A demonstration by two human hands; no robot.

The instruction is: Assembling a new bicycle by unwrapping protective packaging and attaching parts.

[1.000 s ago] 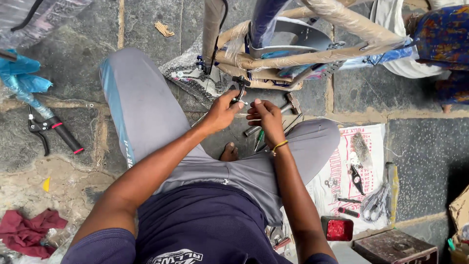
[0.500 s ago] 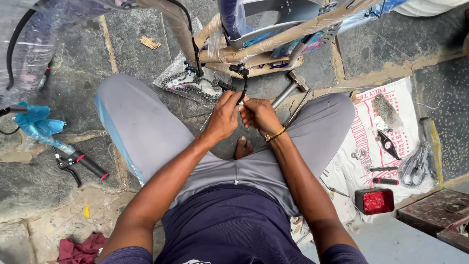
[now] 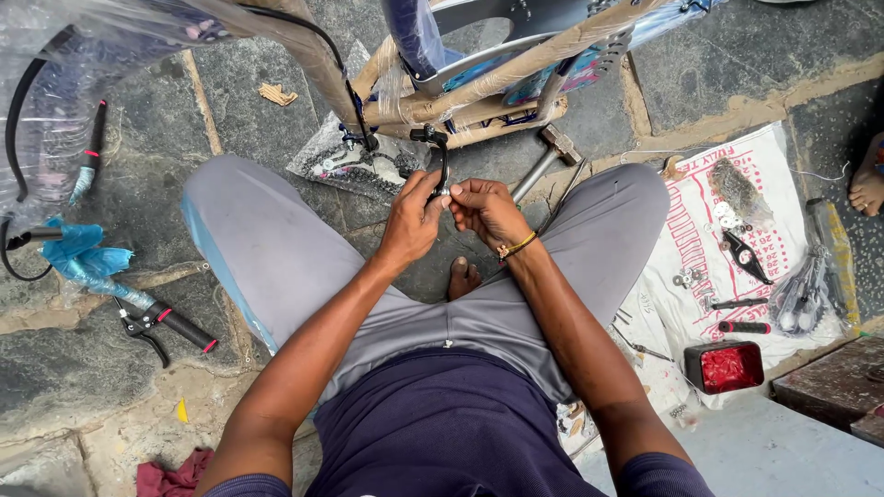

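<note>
I sit on a stone floor with my knees apart, a paper-wrapped bicycle frame (image 3: 479,87) in front of me. A black brake caliper (image 3: 436,158) hangs from the frame. My left hand (image 3: 412,221) and my right hand (image 3: 488,210) meet just below it, both pinching a small metal part at the caliper's lower end. A yellow band sits on my right wrist. The small part itself is mostly hidden by my fingertips.
A hammer (image 3: 551,155) lies behind my hands. Clear bag of small parts (image 3: 354,166) under the frame. Black brake lever (image 3: 161,324) and blue plastic (image 3: 78,260) at left. At right, a white sack (image 3: 737,248) carries tools, with a red reflector (image 3: 726,366) beside it. Another person's foot (image 3: 867,184) at far right.
The view has shifted, so the frame and my hands sit higher and more central. My hands stay together on the brake part, now a little closer to the caliper.
</note>
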